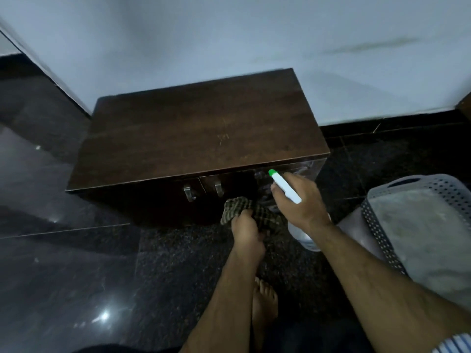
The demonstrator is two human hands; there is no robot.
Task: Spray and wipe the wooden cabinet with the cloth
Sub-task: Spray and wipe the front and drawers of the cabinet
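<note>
A low dark wooden cabinet stands against the wall, with two metal handles on its front. My left hand grips a checked cloth bunched low in front of the cabinet's front face. My right hand holds a spray bottle with a white head and green nozzle, pointed at the right part of the cabinet front. The bottle's clear body shows under my wrist.
A grey perforated plastic basket with pale fabric in it sits on the floor at the right. The floor is dark polished stone. My bare foot is below my hands. A pale wall runs behind the cabinet.
</note>
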